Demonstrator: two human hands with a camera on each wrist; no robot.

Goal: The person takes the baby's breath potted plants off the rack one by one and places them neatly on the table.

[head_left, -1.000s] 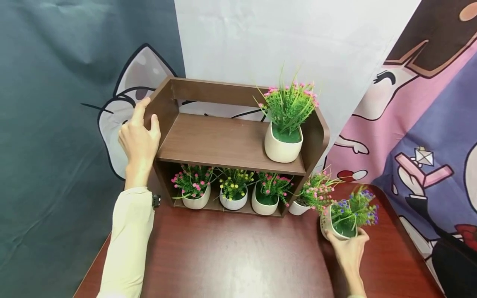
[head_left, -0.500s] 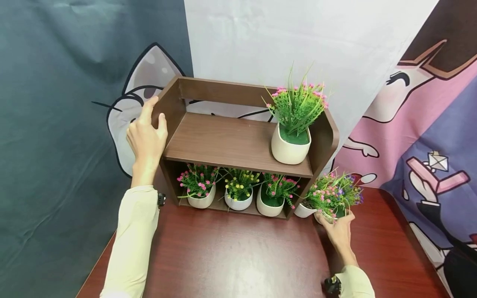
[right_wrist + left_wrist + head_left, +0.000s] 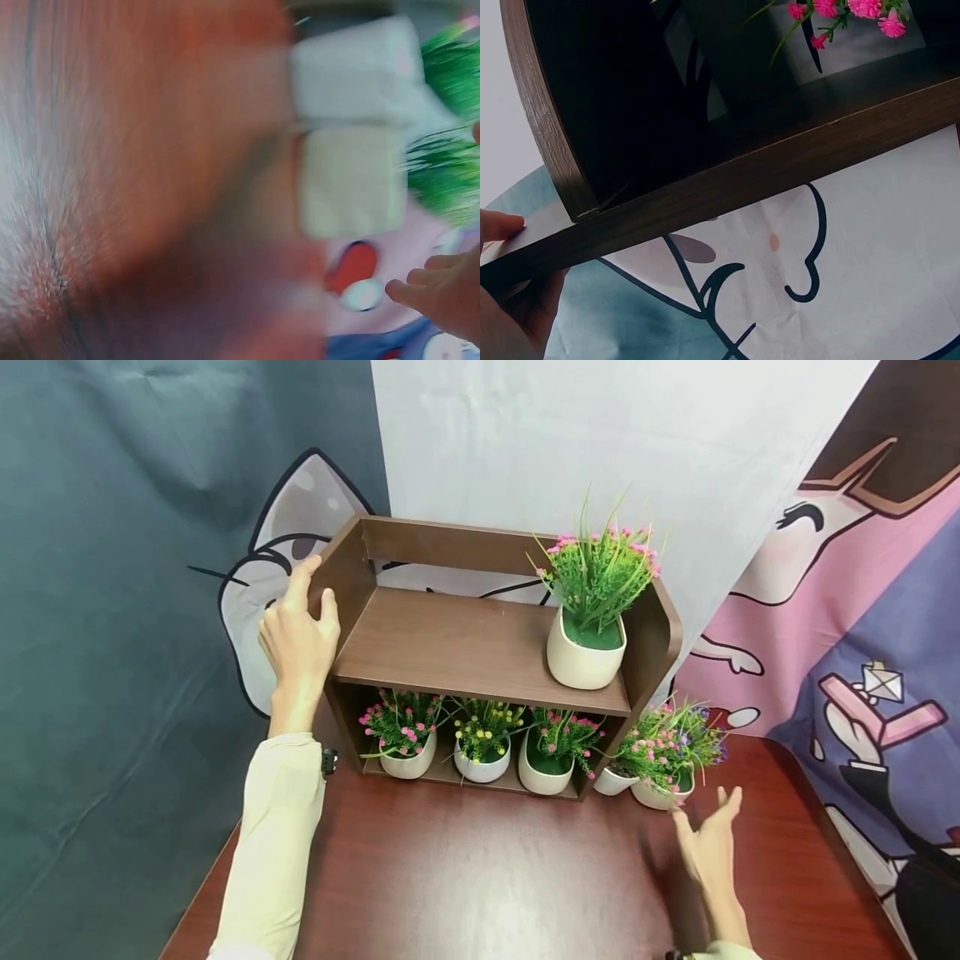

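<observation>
My left hand (image 3: 298,635) grips the left side panel of a brown two-tier wooden shelf (image 3: 450,639). In the left wrist view, the thumb and fingers lie on opposite faces of the panel's board. My right hand (image 3: 711,847) is off to the right, fingers spread, holding nothing. Just beyond it stands a cream pot (image 3: 654,797) of artificial blue flowers on the tabletop. To that pot's left is a white pot (image 3: 613,782) with pink flowers, beside the shelf's right side. Both pots appear blurred in the right wrist view, side by side.
One large cream pot (image 3: 587,658) with pink flowers and tall grass stands at the upper tier's right end. Below, the lower tier holds a pink-flowered pot (image 3: 408,762), a yellow-flowered pot (image 3: 482,767) and another pink-flowered pot (image 3: 546,775). A printed cloth (image 3: 600,435) hangs behind the reddish-brown table (image 3: 480,868).
My right hand carried the blue-flowered pot left, set it beside the white pot, let go and drew back toward me. My left hand stays on the shelf panel.
</observation>
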